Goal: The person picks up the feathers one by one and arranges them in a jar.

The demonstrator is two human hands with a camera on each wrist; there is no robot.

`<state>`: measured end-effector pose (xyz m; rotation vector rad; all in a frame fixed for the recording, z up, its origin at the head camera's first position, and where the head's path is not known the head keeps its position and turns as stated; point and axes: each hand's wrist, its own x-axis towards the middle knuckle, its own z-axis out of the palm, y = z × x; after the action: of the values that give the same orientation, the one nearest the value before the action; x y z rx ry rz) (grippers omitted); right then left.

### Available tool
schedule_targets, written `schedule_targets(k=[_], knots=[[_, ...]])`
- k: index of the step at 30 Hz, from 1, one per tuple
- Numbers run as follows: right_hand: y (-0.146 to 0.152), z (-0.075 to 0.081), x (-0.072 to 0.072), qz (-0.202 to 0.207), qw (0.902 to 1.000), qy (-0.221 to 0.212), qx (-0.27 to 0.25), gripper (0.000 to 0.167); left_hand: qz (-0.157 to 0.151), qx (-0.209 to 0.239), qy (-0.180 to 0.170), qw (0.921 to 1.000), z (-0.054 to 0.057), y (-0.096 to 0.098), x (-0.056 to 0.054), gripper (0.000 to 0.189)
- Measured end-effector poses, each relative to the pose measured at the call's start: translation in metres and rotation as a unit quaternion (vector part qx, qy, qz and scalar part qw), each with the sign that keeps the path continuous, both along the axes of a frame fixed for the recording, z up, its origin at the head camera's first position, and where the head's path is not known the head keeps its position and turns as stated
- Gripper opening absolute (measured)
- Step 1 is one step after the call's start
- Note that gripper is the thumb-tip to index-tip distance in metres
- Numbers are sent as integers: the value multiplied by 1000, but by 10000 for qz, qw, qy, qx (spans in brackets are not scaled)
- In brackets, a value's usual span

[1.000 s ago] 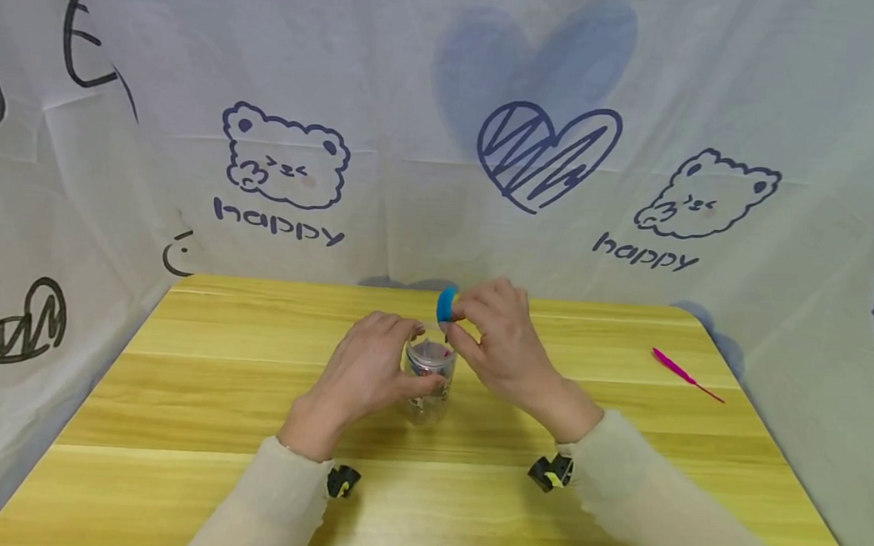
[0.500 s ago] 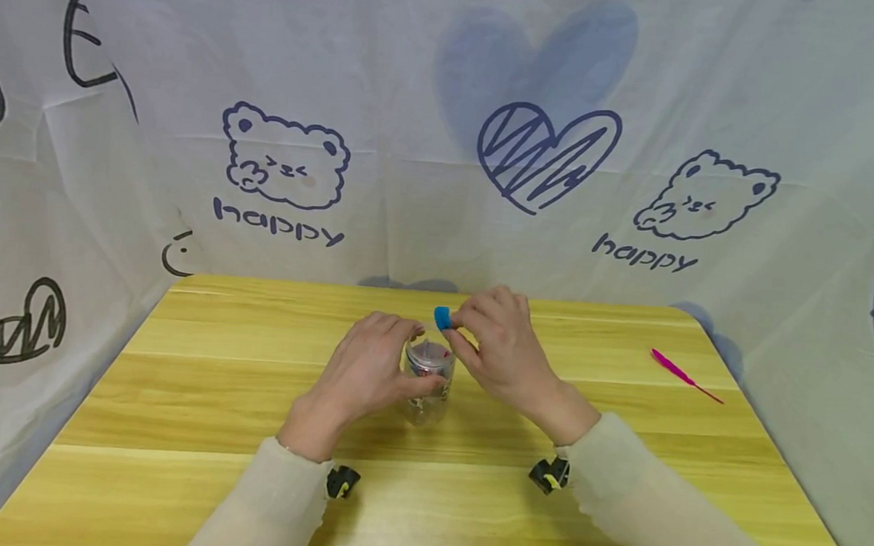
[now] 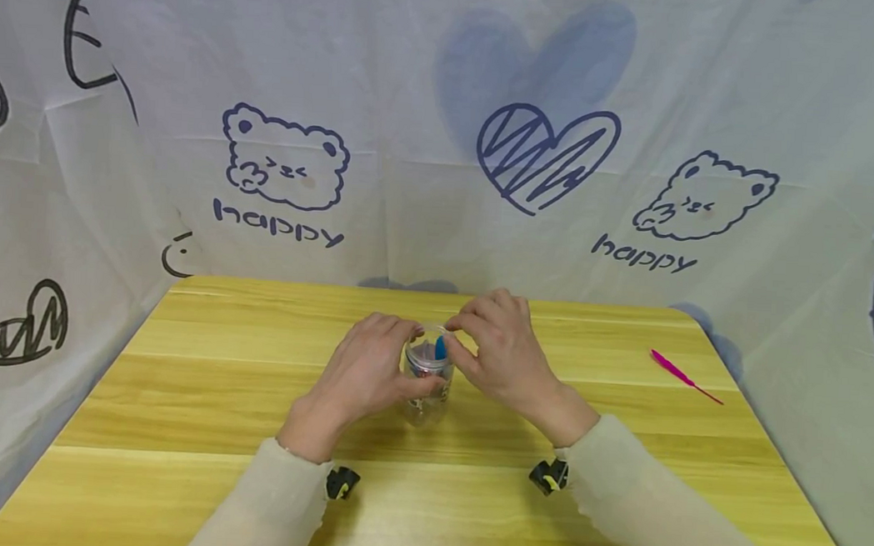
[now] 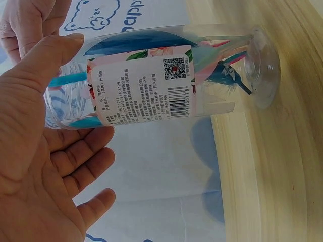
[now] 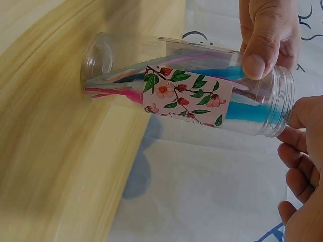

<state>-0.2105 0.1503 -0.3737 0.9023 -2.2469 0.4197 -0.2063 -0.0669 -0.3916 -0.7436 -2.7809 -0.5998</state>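
A clear jar (image 3: 426, 389) with a floral label stands upright on the table. Several feathers in blue, pink and pale shades are inside it, seen through its wall in both wrist views. My left hand (image 3: 367, 369) grips the jar near its mouth, thumb in front and fingers around the far side. My right hand (image 3: 503, 348) is at the right of the rim, fingers loosely bent, with no feather seen between them. Just below its fingertips, a blue feather (image 3: 441, 348) is inside the jar's mouth; its quill is hard to tell from the others.
A magenta feather (image 3: 673, 367) lies alone on the right side of the wooden table (image 3: 211, 409). White cloth (image 3: 412, 196) with printed bears and hearts hangs behind the table and at both sides.
The blue feather, earlier pinched by my right hand above the jar, has dropped lower into the mouth. My right fingertips are now at the rim. The left hand has kept its grip on the jar.
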Motion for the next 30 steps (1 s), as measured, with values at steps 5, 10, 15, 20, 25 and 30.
schedule_targets(k=[5,10,15,20,25,30], knots=[[2,-1,-1,-43,10000,-9,6,10,-14,-19,42,10000,0,1,0,73],[5,-2,0,-90,9999,49,-41,13,-28,-5,53,10000,0,1,0,73],[13,-5,2,-150,9993,355,-29,23,-32,37,79,10000,0,1,0,73],[32,-12,4,-380,9982,466,-9,28,1,22,0,10000,1,1,0,76],[79,-34,-1,-931,9952,286,69,29,53,-9,-112,9999,0,2,0,77],[143,-51,-5,-1671,9855,135,246,30,95,-13,-168,9998,1,1,1,76]])
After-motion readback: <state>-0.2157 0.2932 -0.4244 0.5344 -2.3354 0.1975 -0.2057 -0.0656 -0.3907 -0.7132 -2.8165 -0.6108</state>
